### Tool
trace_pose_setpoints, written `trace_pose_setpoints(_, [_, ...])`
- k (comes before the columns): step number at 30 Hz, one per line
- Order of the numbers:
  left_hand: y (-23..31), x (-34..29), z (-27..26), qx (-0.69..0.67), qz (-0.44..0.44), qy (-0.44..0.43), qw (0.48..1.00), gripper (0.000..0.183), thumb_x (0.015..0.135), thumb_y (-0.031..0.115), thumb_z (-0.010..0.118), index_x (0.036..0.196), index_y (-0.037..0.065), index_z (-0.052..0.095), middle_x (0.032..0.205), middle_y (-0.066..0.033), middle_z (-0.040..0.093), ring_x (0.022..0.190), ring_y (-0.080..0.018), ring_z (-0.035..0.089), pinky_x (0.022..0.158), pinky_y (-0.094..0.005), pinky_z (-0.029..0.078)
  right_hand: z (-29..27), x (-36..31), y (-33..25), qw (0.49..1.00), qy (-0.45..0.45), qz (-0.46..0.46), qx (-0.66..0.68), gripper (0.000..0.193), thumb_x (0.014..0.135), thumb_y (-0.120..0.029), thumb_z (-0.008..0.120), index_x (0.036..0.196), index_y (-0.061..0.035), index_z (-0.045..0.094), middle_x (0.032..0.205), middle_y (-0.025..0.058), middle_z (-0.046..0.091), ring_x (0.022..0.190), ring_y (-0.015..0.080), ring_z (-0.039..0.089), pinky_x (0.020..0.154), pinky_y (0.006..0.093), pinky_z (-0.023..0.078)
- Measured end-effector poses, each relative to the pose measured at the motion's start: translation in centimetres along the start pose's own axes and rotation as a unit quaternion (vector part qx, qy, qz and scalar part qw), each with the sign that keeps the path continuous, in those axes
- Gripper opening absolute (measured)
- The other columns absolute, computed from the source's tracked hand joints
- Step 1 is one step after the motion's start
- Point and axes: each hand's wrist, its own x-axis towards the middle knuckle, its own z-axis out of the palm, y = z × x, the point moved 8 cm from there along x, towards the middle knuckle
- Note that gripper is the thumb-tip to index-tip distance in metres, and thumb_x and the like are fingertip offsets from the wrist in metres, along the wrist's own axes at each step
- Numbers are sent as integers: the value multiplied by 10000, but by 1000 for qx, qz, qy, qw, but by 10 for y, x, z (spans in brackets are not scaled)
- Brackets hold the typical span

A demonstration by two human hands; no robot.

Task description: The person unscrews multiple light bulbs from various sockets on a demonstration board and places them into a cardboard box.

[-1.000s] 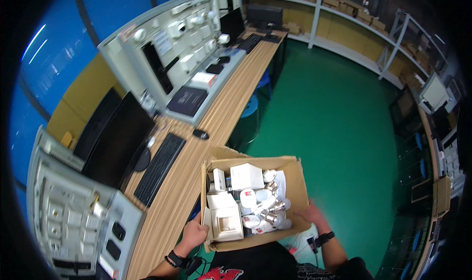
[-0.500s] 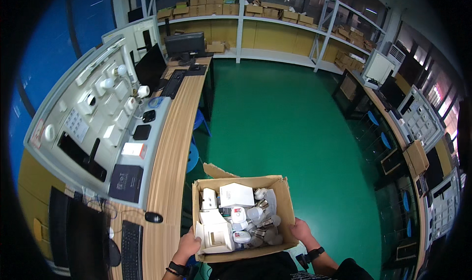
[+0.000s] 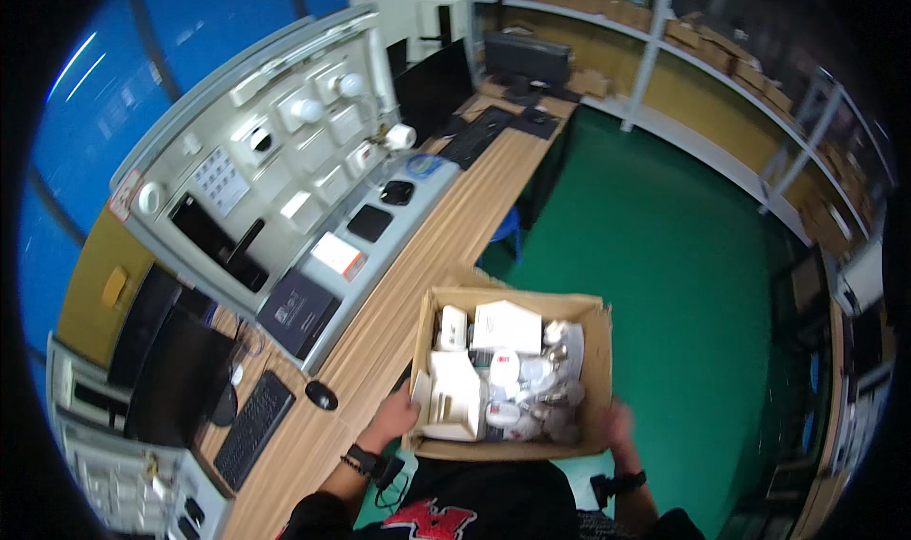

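Note:
An open cardboard box point(image 3: 597, 355) is carried in front of my body, beside the wooden desk edge. My left hand point(image 3: 395, 414) grips its left side, thumb over the edge. At the right side my right hand point(image 3: 619, 424) is smeared by motion but stays against the cardboard. Inside lie a white carton point(image 3: 508, 325), a smaller white box point(image 3: 454, 328) and an opened white box point(image 3: 455, 388) with a tray in it. Several light bulbs point(image 3: 565, 395) and round white devices point(image 3: 505, 369) fill the right part.
Left runs a wooden desk point(image 3: 380, 350) with a mouse point(image 3: 321, 395), a keyboard point(image 3: 254, 430), a dark flat box point(image 3: 298, 313) and monitors point(image 3: 434, 89). A display panel point(image 3: 223, 181) of white devices stands on it. A blue stool point(image 3: 506, 236) is beneath the desk; shelves point(image 3: 655, 42) stand behind.
My view has swung left, so the desk and panel sit further right in the picture. The box, still between both hands, appears higher and nearer the desk.

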Motion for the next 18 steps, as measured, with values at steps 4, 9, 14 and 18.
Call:
trace_pose_setpoints(4, [1,22,-16,-70,-40,119,990,514,815,154,518,1299,1,434,937,-286,633,910,-449,604,810,-485,483,-38,148,-62,988,-74,-85,-103,334,803,-244,610,1065,-37,601,898,207,651,794,397,620,664,475,509])
trace_pose_setpoints(9, [0,23,-27,-163,-138,236,948,502,815,165,517,1289,12,451,1001,-289,629,938,-446,603,835,-478,478,-43,286,-164,970,-85,-224,-32,294,798,-247,579,1020,-63,635,885,205,651,833,389,617,711,476,501])
trace_pose_setpoints(14, [2,57,-47,-173,-212,265,924,512,813,181,509,1294,18,447,944,-287,637,903,-448,610,813,-489,486,-1,377,-240,941,-147,-305,-15,301,795,-233,560,1033,-68,641,906,207,652,833,392,614,732,454,500])
trace_pose_setpoints(18, [10,68,-52,-152,-297,276,901,508,807,179,504,1282,9,453,850,-274,646,818,-451,622,752,-507,499,16,419,-280,926,-220,-307,10,303,802,-222,552,1048,-65,635,936,210,651,854,392,619,736,445,501])
